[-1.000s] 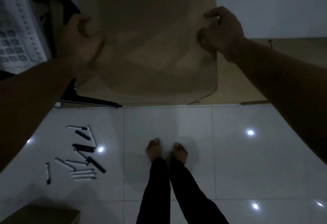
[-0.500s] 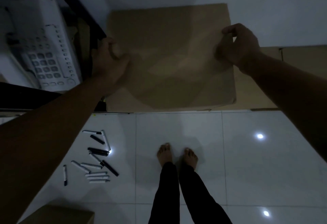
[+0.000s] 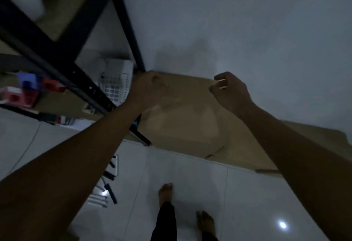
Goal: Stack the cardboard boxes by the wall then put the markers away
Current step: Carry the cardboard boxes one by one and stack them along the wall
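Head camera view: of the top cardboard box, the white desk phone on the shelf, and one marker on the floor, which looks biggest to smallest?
1. Top cardboard box, by far the largest.
2. White desk phone.
3. One marker, a thin stick.
The marker lies nearer the camera than the phone yet looks smaller, so the order seems safe.

White phone [image 3: 116,82] on black shelf rack [image 3: 83,81].
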